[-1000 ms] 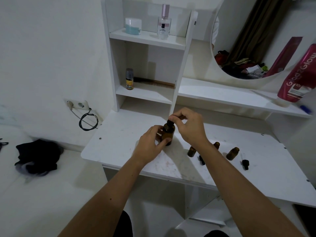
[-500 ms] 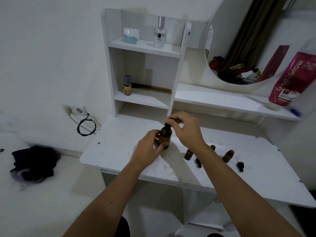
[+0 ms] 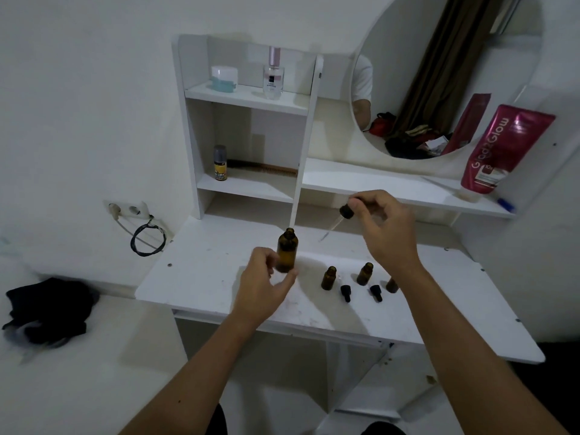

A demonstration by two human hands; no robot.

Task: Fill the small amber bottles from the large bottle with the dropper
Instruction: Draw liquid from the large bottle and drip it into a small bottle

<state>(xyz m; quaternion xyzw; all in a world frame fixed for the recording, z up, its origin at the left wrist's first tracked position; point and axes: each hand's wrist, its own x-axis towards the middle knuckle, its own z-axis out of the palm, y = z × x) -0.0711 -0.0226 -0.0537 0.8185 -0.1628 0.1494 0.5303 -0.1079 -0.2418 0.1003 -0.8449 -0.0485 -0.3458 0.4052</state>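
Note:
The large amber bottle (image 3: 286, 249) stands uncapped on the white desk (image 3: 204, 277). My left hand (image 3: 262, 282) holds its base between the thumb and curled fingers. My right hand (image 3: 384, 227) is raised up and to the right of the bottle and pinches the black bulb of the dropper (image 3: 346, 212). The dropper's glass tube slants down to the left. Three small amber bottles (image 3: 329, 277) (image 3: 365, 273) (image 3: 391, 284) stand open to the right, the last partly hidden by my right forearm. Two black dropper caps (image 3: 345, 292) (image 3: 375, 292) lie in front of them.
A white shelf unit (image 3: 244, 98) at the back holds a jar, a perfume bottle, a small spray can and a comb. A round mirror (image 3: 439, 73) and a pink tube (image 3: 505, 149) sit at the right. A wall socket with a coiled cable (image 3: 147, 240) is at the left.
My right hand has lifted the dropper out of the large bottle and carried it up and to the right. The bottle's neck now stands open. My left hand has slid down to the base.

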